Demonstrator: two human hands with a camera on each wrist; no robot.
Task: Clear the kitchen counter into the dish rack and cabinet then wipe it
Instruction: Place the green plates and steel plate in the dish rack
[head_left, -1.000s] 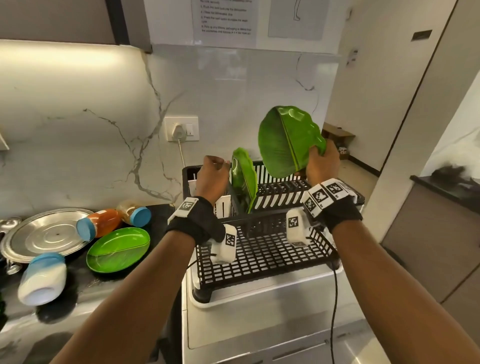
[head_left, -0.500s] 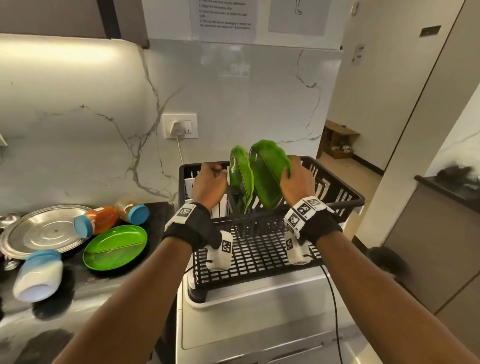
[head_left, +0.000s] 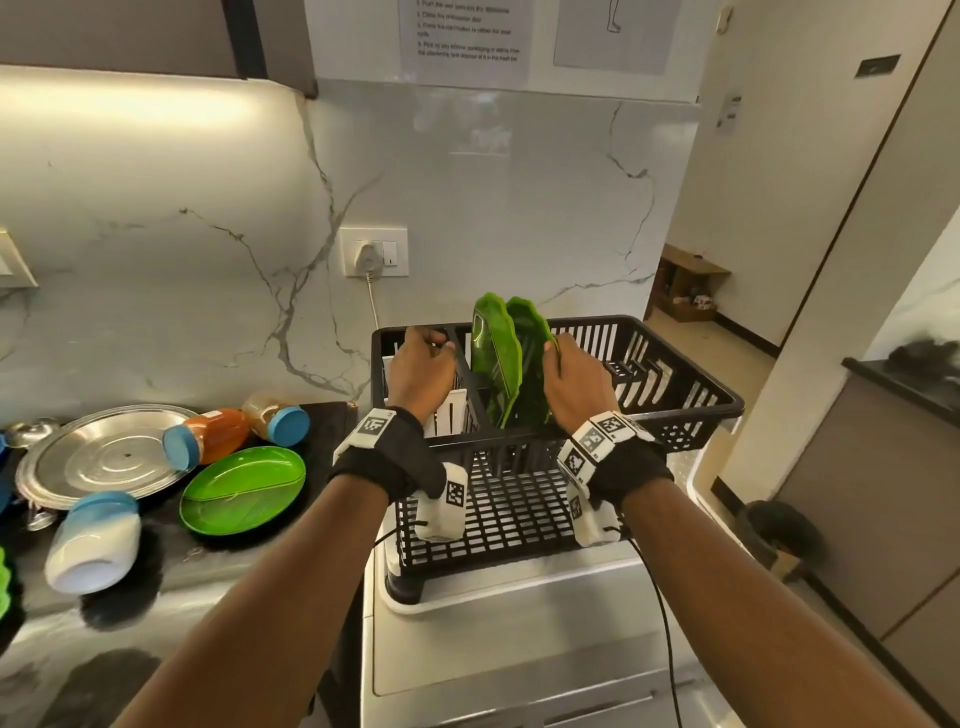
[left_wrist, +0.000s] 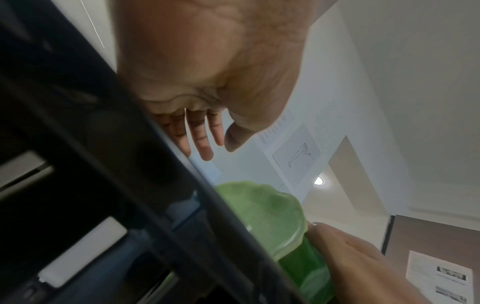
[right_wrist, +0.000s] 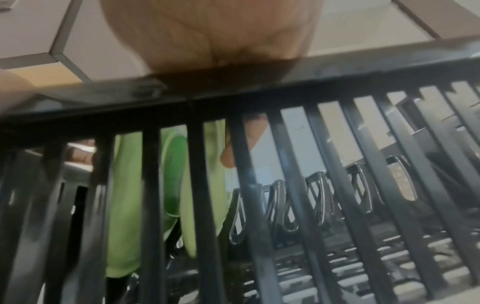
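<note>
A: Where are the 2 green leaf-shaped plastic plates sitting?

B: The left green leaf-shaped plastic plate (head_left: 493, 358) and the right green leaf-shaped plastic plate (head_left: 532, 364) are standing on edge, side by side, in the upper tier of the black slatted plastic dish rack (head_left: 675, 384). The rack is resting on a white drip tray (head_left: 519, 592) atop a steel appliance.

A: What is the right hand doing?

B: The right hand (head_left: 574, 384) is gripping the right plate at its outer edge, fingers curled round the rim. In the right wrist view, the plates are showing through the rack's vertical slats, with a fingertip beside them.

A: And the left hand?

B: The left hand (head_left: 421, 371) is hovering over the rack's left compartment, just beside the left plate. Its fingers are hanging loosely bent and are holding nothing; the left wrist view is showing them slightly parted.

A: What is lying on the dark worktop (head_left: 332, 421)?

B: 1 flat green oval plate (head_left: 241, 488), 1 round steel tray (head_left: 98, 457), 1 orange bottle with a blue cap (head_left: 208, 441), 1 brown jar with a blue cap (head_left: 275, 418), and 1 white container with a blue lid (head_left: 93, 543), all 3 vessels on their sides.
</note>
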